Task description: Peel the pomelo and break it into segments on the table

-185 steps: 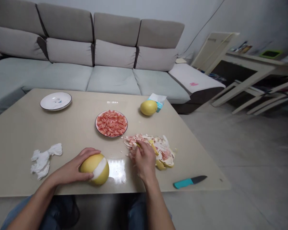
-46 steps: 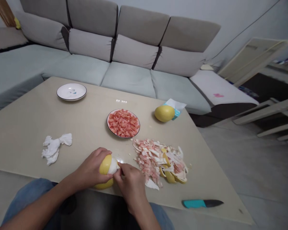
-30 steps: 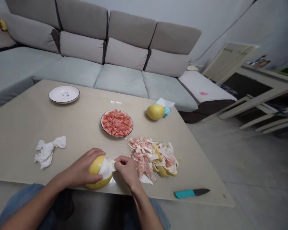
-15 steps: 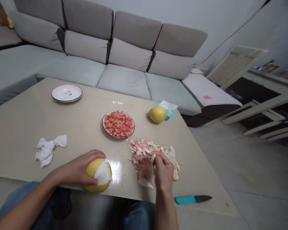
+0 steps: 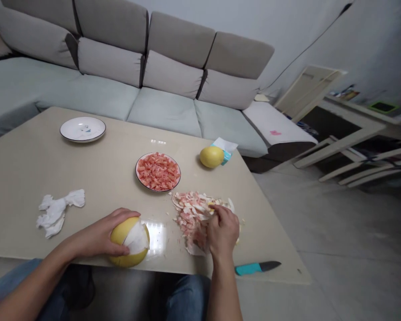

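Observation:
A partly peeled yellow pomelo (image 5: pixel 138 238) rests at the table's near edge, with a wedge of white pith bare on its upper right side. My left hand (image 5: pixel 103 234) grips it from the left, fingers over the top and thumb across the front. My right hand (image 5: pixel 223 229) is over the heap of pink-and-white peel and membrane scraps (image 5: pixel 192 214), fingers curled together at a yellow bit of rind; whatever they pinch is hidden. Beyond the scraps, a dark-rimmed plate (image 5: pixel 138 177) holds red pomelo flesh pieces (image 5: pixel 158 171).
A knife (image 5: pixel 258 267) with a turquoise handle lies at the near right edge. Further back are a whole pomelo (image 5: pixel 211 157) and a tissue pack (image 5: pixel 227 150). On the left are crumpled tissue (image 5: pixel 57 213) and a white plate (image 5: pixel 74 130). A grey sofa (image 5: pixel 163 107) stands behind.
The view has shifted slightly, so things sit further left. My right hand has lowered onto the scraps; the white piece at its fingertips no longer shows. My left hand keeps its grip.

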A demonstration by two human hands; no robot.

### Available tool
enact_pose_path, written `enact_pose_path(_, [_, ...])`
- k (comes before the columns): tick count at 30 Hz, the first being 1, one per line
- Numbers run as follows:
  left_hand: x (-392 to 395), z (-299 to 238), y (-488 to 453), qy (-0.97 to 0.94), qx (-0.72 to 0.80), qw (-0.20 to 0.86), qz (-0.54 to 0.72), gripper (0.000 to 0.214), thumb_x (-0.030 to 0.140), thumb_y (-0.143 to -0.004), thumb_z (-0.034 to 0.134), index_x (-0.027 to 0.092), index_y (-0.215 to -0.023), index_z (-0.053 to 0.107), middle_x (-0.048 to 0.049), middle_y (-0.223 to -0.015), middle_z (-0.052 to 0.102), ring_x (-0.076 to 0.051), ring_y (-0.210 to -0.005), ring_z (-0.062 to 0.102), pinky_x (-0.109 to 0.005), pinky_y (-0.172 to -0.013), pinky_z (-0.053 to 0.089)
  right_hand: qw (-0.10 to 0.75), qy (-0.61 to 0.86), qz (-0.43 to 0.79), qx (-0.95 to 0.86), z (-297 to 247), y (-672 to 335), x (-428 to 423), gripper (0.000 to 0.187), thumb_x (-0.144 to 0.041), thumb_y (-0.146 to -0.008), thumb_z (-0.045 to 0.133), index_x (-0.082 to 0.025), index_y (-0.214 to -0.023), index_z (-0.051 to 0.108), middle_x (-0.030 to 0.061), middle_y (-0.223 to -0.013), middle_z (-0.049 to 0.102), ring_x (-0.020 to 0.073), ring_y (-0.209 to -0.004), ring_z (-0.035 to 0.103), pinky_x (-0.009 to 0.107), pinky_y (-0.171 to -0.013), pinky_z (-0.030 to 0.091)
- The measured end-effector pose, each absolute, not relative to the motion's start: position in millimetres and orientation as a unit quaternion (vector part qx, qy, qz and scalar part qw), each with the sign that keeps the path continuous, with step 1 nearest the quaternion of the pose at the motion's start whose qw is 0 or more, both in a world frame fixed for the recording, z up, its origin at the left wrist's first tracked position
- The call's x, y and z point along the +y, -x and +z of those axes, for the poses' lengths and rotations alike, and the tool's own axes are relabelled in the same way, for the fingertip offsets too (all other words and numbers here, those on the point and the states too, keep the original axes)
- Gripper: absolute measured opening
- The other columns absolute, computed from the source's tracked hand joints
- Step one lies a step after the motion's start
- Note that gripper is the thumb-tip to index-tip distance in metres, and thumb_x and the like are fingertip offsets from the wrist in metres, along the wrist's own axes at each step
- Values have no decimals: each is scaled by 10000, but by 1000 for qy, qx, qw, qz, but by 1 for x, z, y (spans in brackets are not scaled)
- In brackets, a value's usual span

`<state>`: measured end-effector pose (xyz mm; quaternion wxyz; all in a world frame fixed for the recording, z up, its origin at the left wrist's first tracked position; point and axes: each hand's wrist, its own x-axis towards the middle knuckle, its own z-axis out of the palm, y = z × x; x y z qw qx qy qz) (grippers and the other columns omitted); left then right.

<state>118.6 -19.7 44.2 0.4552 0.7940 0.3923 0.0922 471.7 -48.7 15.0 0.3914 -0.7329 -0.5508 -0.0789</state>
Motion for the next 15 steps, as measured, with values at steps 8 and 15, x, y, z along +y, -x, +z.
enact_pose_path(8, [-19,44,-118,-791,376,473,98,799,381,-707,761,320,-1411,389,-54,-1434,404,-295,-1318,414,-399,-1128,316,478,673,94,-557,36,-414,-58,249,-253,-908,457,-181,-991,680,85,-993,694,207,-901,623,316,-767,478])
enact_pose_path(15, [-18,44,-119,-788,370,482,101,800,386,-706,765,301,-1408,392,-61,-1413,419,-284,-1305,421,-390,-1118,329,309,585,380,-646,50,-342,-80,237,-239,-748,744,-199,-965,658,9,-868,634,143,-708,589,234,-601,451])
